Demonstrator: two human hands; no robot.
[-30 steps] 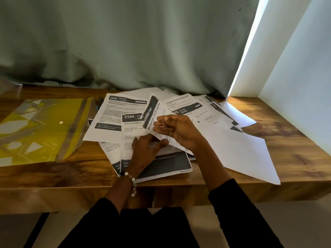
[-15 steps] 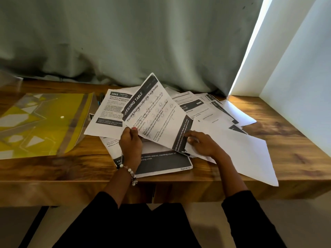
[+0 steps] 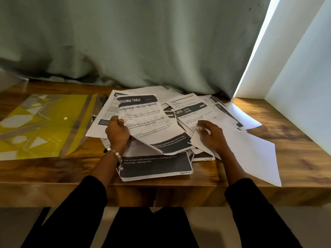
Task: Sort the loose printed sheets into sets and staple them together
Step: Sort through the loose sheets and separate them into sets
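Head view:
Sheets: loose printed sheets [image 3: 189, 111] lie fanned and overlapping at centre frame on the wooden desk [image 3: 295, 140], under the grey curtain [image 3: 143, 42]. No sets formed yet, by my reading; sorting stage.
Held sheet: "dressing table" page [image 3: 143, 122], lifted off the pile just left of centre, lower edge bowed and sagging toward the desk.
Left hand: left hand [image 3: 116, 131] grips the held sheet at its left edge, thumb on the printed face, fingers curled behind; a bead bracelet [image 3: 114, 154] sits at the wrist.
Right hand: right hand [image 3: 213, 135] right of centre, fingers curled, pinching the corner of a blank-backed sheet [image 3: 250, 151] that runs toward the lower right; exact fingertip contact blurred.
Bottom sheet: page with a dark footer band [image 3: 154, 167] lies nearest the desk's front edge, lower centre.
Folder: yellow plastic folder [image 3: 44, 126] flat at left of frame, apart from the pile.
Stapler: not identifiable; a small dark object by the folder's upper right corner is too hidden to tell.
Handling estimate: paper is light, limp, slick sheet on sheet; it droops from a single-edge hold and creases easily.
Grip advice: take each sheet near an edge or corner, thumb over and fingers under; support both sides when squaring a set.
Risk: neighbouring sheets likely drag along or slide off the front edge.
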